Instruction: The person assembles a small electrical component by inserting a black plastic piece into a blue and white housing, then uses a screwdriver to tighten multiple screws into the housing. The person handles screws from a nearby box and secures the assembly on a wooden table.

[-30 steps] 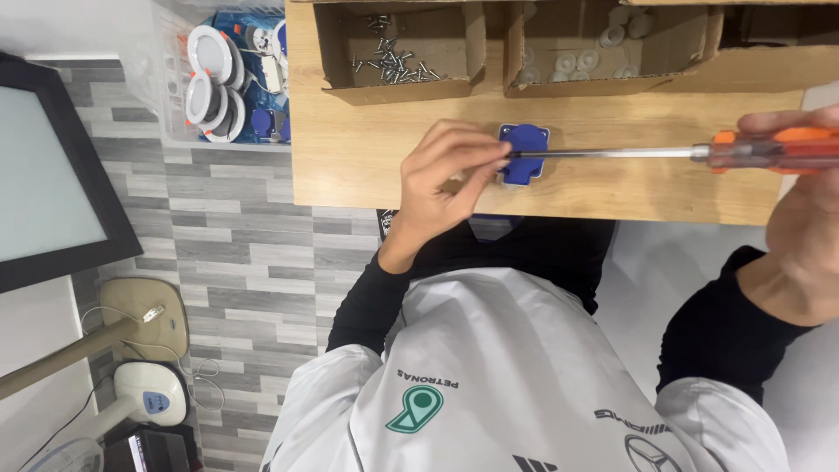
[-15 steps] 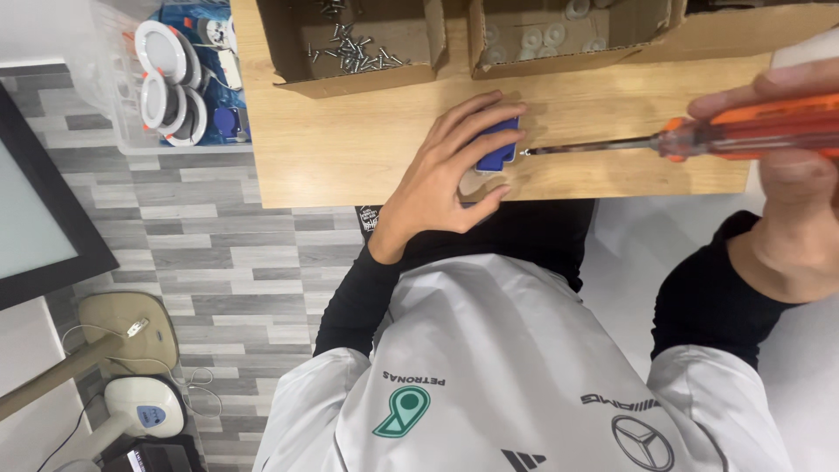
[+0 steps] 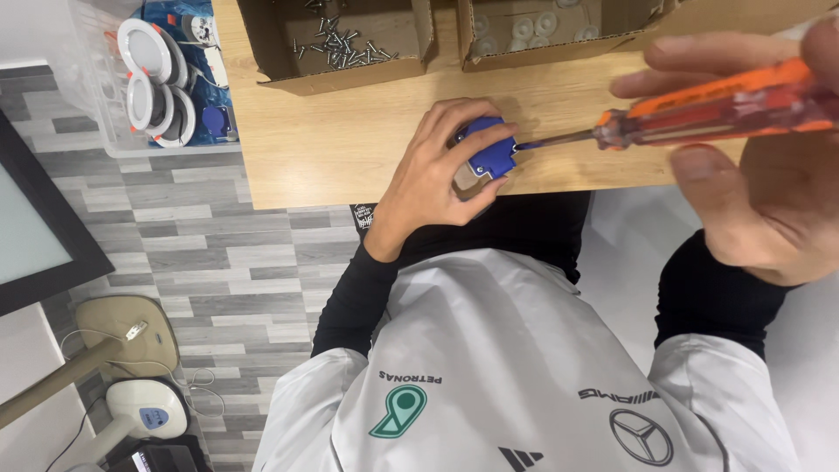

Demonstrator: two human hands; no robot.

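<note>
The left hand (image 3: 433,179) bends at the wrist, with fingers curled tight in a grip. The right hand (image 3: 760,175) is raised close up, fingers wrapped and closed. Both arms wear black sleeves.

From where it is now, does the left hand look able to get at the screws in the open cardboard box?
Probably yes. The left hand grips the blue part on the wooden table; bare tabletop lies between it and the cardboard box of screws, whose top is open. It would have to let go of the part first.

head-worn view, straight down, close over table edge (image 3: 367,175)
</note>
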